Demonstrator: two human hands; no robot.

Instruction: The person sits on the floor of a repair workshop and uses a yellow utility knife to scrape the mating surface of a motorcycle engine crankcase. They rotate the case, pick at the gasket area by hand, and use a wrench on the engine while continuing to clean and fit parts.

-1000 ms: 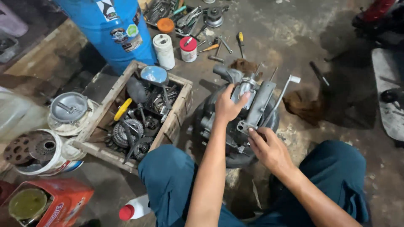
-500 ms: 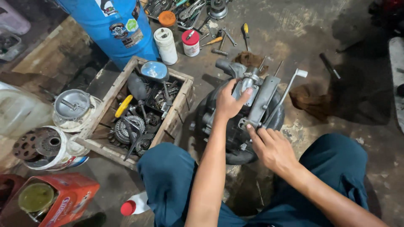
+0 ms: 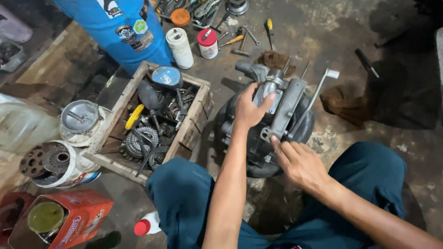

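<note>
Grey cast metal, ribbed and greasy, makes up the engine block that sits on a black rubber tyre in the middle of the stained concrete floor. A thin steel lever with a pale tip juts from the block's far right side. To the tyre's left stands a rough wooden crate packed with toothed gears, chains and a yellow-handled tool; a round mirror leans at its far corner. Behind the crate rises a blue plastic drum, with a white cylinder and a red-lidded can just beside it. Spanners and screwdrivers lie scattered along the floor's far edge. A dented red tin and a white bucket of sprockets sit near the left edge.

The left hand reaches forward with the arm straight, fingers curled over the block's top left part, gripping it. The right hand rests low at the block's near side, fingers loosely spread, the fingertips touching the casing; whether it holds anything I cannot tell
</note>
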